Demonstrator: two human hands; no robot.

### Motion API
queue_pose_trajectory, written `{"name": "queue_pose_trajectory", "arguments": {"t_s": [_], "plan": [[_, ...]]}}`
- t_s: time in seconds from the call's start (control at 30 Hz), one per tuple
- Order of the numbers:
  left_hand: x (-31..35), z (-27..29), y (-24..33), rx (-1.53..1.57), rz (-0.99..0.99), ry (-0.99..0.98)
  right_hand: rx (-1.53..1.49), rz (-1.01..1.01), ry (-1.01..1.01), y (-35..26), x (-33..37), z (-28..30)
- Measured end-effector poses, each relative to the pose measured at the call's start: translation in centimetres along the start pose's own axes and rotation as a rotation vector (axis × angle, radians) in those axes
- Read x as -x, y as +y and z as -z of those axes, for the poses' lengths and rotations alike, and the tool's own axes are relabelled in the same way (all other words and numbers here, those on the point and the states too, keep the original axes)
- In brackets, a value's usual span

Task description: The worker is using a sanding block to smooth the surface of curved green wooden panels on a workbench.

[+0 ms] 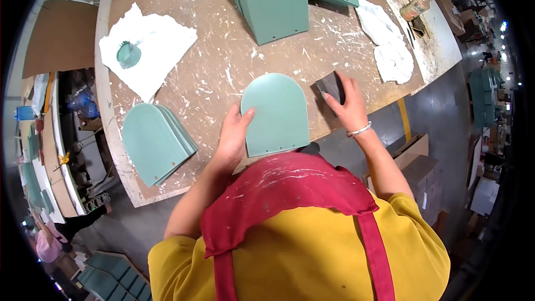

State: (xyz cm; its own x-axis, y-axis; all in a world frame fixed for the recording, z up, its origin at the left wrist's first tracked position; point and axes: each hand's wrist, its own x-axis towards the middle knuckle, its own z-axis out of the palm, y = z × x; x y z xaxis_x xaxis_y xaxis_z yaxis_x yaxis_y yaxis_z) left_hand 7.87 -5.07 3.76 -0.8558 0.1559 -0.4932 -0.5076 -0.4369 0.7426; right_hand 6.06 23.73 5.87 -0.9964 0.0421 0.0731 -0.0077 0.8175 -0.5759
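Observation:
A pale green arch-topped panel lies at the near edge of the work table, with small holes along its straight lower edge. My left hand grips the panel by its left side, thumb on the face and the other fingers at or under the edge. To the right of the panel, my right hand is closed around a dark grey sanding block, held just above or on the tabletop; which of the two I cannot tell. The block is apart from the panel.
A fanned stack of green panels lies at left, a larger stack at the back. A white cloth bears a small green-stained dish. Another white cloth and a bottle are at right. The paint-marked table ends near my apron.

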Motion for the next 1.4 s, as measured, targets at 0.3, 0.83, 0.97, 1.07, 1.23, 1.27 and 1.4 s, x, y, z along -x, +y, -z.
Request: {"name": "queue_pose_trajectory", "arguments": {"t_s": [0.3, 0.83, 0.97, 1.07, 1.23, 1.27, 1.4], "plan": [[0.7, 0.1, 5.3, 0.192, -0.251, 0.240, -0.791, -0.009, -0.390, -6.8, -3.0, -0.8], [3.5, 0.4, 5.5, 0.274, -0.423, 0.320, -1.046, -0.156, -0.625, -9.4, -2.6, -1.5], [5.7, 1.4, 7.8, 0.056, -0.661, 0.472, -1.091, -0.146, -0.554, -11.0, -2.1, -0.6], [7.8, -0.2, 7.2, 0.004, -0.516, 0.292, -0.839, 0.176, -0.305, -13.2, -1.3, 0.1], [6.8, -2.6, 5.3, 0.444, -0.254, 0.123, 0.002, 1.055, -0.026, -17.1, 0.4, -1.5], [6.9, -2.8, 5.6, 0.466, -0.297, 0.246, 0.033, 1.036, -0.131, -17.2, 0.5, -2.2], [6.2, 0.6, 6.2, 0.394, -0.401, 0.262, -0.130, 0.968, -0.354, -17.0, 0.4, -0.9]]}}
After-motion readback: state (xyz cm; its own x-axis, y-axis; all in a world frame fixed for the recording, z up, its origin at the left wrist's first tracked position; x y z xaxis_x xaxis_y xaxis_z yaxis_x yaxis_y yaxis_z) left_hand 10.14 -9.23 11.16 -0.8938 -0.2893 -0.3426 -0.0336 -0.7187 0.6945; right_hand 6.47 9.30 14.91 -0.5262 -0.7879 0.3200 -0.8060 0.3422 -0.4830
